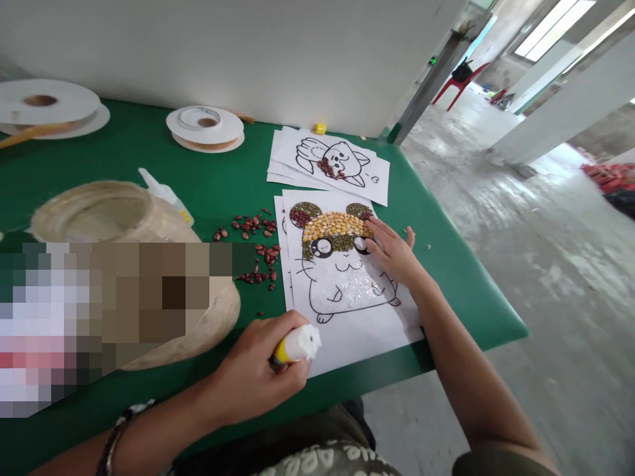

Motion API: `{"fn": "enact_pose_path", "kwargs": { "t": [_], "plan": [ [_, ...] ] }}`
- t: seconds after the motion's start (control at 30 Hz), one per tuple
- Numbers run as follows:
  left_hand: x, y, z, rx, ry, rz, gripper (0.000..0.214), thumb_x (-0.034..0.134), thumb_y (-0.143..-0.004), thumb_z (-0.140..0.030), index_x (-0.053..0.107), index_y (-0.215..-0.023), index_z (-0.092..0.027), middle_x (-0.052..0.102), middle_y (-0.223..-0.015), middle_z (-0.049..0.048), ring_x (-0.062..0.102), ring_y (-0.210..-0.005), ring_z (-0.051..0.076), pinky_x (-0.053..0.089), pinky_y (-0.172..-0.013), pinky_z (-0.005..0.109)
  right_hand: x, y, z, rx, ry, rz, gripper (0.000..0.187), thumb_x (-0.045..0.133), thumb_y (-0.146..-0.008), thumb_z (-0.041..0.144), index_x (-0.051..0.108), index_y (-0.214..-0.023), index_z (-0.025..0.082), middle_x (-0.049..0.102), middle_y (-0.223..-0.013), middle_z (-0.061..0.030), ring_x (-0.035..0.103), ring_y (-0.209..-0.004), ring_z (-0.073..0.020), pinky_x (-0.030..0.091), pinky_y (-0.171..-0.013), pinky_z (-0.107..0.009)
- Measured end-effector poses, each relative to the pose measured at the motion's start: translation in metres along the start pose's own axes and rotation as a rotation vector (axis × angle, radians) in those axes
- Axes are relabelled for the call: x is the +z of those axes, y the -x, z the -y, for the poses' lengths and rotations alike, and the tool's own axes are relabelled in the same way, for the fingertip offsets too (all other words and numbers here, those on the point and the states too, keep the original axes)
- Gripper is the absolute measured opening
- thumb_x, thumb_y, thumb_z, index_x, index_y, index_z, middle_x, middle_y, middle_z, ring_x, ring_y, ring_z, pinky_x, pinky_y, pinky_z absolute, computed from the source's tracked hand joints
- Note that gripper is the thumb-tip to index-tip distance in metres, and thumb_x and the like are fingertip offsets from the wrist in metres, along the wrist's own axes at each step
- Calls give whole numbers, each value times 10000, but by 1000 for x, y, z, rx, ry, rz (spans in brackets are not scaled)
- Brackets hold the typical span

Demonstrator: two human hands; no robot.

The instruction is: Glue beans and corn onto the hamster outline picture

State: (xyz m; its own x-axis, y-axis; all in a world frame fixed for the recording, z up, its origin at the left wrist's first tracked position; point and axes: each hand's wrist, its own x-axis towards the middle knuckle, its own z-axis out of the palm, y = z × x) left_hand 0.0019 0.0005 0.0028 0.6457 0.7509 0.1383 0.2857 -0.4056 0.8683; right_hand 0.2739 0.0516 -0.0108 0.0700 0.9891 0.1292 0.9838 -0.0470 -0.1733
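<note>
bottle (pixel 298 344) gripped in left hand (pixel 260 370) at the near left corner of the drawing (pixel 343 283); right hand (pixel 395 251), fingers spread, rests on its right side; red beans (pixel 247 227) left of the drawing, another picture (pixel 348 162) beyond it.

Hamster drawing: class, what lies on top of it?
Yellow kernels, small green seeds and dark red beans, plus a glossy patch lower down. The right hand lies over one side, hiding whatever is beneath it.
</note>
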Motion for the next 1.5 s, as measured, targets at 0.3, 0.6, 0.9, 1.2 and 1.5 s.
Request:
{"fn": "enact_pose_path", "kwargs": {
  "t": [0.3, 0.6, 0.9, 1.2, 1.5],
  "plan": [
    [2, -3, 0, -8, 13, 3, 99, 418, -664, -108, 420, -645, -206, 405, -490, -96, 388, -422, 57, 296, -424, 164, 5, -13, -3, -2, -34, -2, 442, 235, -862, 354, 430, -1243, 246, 406, -1355, -33, 335, -1272, -217, 60, -1026, -596],
    [2, 0, -1, -33, 28, 14, 85, 409, -666, -127, 416, -639, -208, 383, -479, -94, 372, -413, 63, 293, -422, 174, 4, -10, -2, -8, -50, -4, 442, 221, -867, 377, 451, -1226, 259, 423, -1344, -40, 365, -1252, -220, 30, -1022, -599],
    [2, 1, -2, -40, 39, 40, 72, 415, -679, -149, 415, -638, -208, 389, -477, -91, 375, -415, 66, 297, -423, 176, 7, -14, -4, -17, -109, -54, 422, 274, -846, 392, 492, -1175, 242, 459, -1310, -69, 396, -1221, -244, 186, -1001, -572],
    [0, 1, -5, -27, 15, 29, 76, 411, -684, -145, 416, -639, -206, 388, -482, -90, 383, -428, 69, 305, -437, 177, -4, -15, -17, 101, -342, -357, 243, 440, -752, 303, 584, -906, 182, 652, -914, -78, 610, -838, -182, 471, -795, -360],
    [0, 0, -8, -22, -38, 6, 79, 398, -683, -144, 411, -638, -207, 393, -490, -86, 384, -429, 72, 311, -442, 182, -15, -8, -15, 240, -557, -441, 209, 465, -751, 316, 574, -677, 154, 506, -426, 42, 431, -316, -63, 374, -377, -204]
  ]
}}
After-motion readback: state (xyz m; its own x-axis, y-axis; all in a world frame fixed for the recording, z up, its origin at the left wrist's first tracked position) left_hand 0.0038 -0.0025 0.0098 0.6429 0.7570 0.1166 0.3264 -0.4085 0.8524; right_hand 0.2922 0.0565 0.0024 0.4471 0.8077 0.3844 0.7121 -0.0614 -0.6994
